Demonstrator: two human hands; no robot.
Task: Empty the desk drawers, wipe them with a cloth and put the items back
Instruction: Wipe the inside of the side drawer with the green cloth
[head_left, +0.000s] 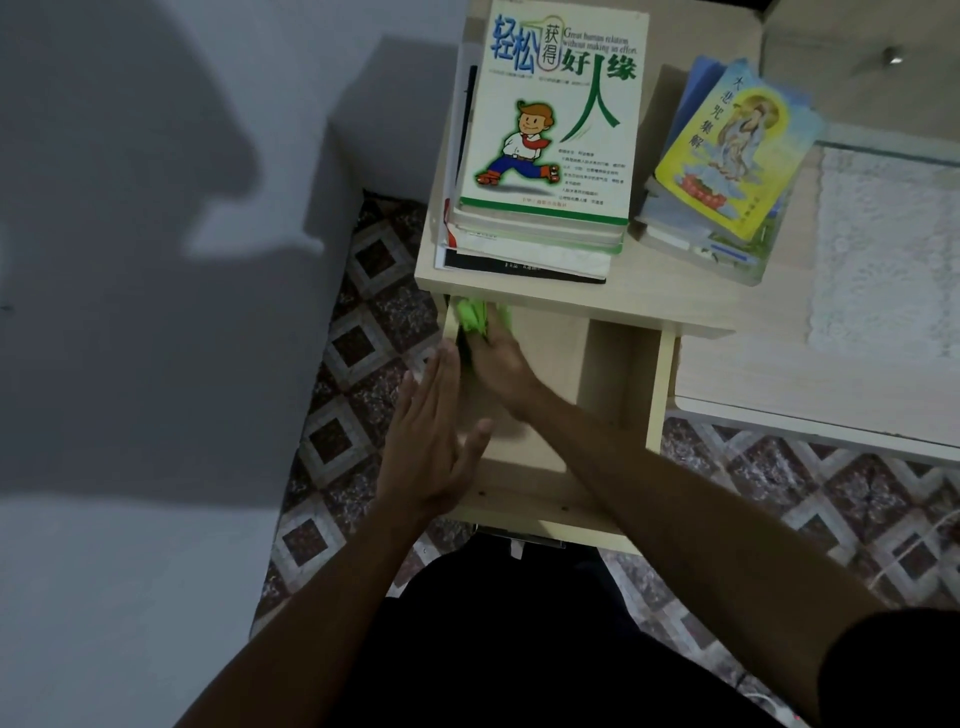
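Observation:
A pale wooden drawer (613, 395) is pulled out under the desk top (649, 296), and nothing but the cloth shows inside it. My right hand (498, 364) reaches into its far left corner and grips a bright green cloth (475, 314) against the drawer's left wall. My left hand (431, 441) lies flat with straight fingers against the outside of the drawer's left side. A stack of books (550, 130) with a white and green cover on top sits on the desk above the drawer. A second, smaller stack (727, 161) with a yellow cover lies to its right.
A white lace mat (883, 249) covers the desk at the right. Patterned floor tiles (353, 332) show left of the drawer and below the desk. A grey wall (156, 208) stands at the left. My dark-clothed lap is below the drawer front (545, 525).

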